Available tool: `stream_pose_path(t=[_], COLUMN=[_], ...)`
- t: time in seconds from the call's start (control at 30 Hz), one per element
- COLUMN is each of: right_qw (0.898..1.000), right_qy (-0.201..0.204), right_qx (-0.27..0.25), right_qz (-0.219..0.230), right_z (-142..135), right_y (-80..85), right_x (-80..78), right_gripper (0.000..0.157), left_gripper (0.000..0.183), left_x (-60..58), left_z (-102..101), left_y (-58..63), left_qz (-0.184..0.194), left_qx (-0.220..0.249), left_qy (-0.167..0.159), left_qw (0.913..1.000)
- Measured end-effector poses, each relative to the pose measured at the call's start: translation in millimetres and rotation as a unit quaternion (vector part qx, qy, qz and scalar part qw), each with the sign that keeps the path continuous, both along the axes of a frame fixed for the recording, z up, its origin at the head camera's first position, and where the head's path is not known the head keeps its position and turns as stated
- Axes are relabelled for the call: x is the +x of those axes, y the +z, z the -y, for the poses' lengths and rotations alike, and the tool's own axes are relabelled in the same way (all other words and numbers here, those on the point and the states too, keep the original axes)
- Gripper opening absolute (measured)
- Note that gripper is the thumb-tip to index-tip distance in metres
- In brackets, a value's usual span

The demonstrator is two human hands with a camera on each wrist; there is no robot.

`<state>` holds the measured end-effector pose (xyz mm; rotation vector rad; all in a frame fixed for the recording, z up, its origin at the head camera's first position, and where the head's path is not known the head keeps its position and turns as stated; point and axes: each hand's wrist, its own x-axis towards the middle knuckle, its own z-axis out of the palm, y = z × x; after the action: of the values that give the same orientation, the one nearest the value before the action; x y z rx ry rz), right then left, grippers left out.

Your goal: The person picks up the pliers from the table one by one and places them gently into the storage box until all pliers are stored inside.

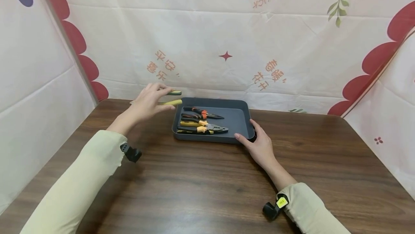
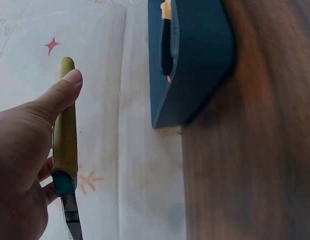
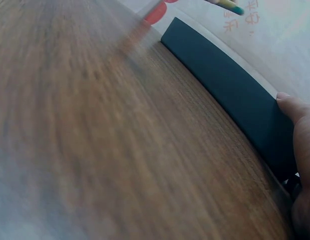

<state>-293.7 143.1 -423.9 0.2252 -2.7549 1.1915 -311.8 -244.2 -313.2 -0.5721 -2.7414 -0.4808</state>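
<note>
My left hand (image 1: 146, 100) holds a pair of pliers (image 2: 65, 135) with yellow-and-green handles above the table, just left of the tray. The two handles are spread apart and point right; the metal head extends back past the hand. A dark grey rectangular tray (image 1: 239, 117) sits near the table's far edge. My right hand (image 1: 262, 149) grips its front right corner, thumb at the front rim and fingers along the right side. Inside the tray's left half lie orange-and-black long-nose pliers (image 1: 214, 116) and yellow-and-black pliers (image 1: 218, 128), with further handles beside them.
The brown wooden table (image 1: 194, 183) stretches in front of the tray and to both sides. A white printed cloth (image 1: 207, 35) hangs close behind the tray and encloses the table at left and right. Each wrist wears a black camera mount (image 1: 131, 153).
</note>
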Motion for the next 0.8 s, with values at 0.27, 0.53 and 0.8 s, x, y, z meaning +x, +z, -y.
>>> stream_pose_path(t=[0.27,0.53,0.8], right_qw=[1.0,1.0,1.0], right_qy=[0.001,0.003,0.003], right_qx=[-0.003,-0.006,-0.004], right_qz=[-0.005,0.0,-0.004], right_z=[1,0,0], right_y=[-1.3,-2.0,0.4], right_x=[-1.4,-1.8,-0.6], right_gripper=[0.092,0.093,0.091], left_gripper=[0.066,0.069,0.069], left_x=[-17.0,-35.1,-50.6], left_z=[-24,-52,-76], left_y=[15.5,24.3,19.6], left_qz=[0.0,0.022,0.039], left_qx=[-0.022,-0.046,-0.046], left_qy=[-0.008,-0.018,-0.03], left_qw=[0.9997,0.9985,0.9978])
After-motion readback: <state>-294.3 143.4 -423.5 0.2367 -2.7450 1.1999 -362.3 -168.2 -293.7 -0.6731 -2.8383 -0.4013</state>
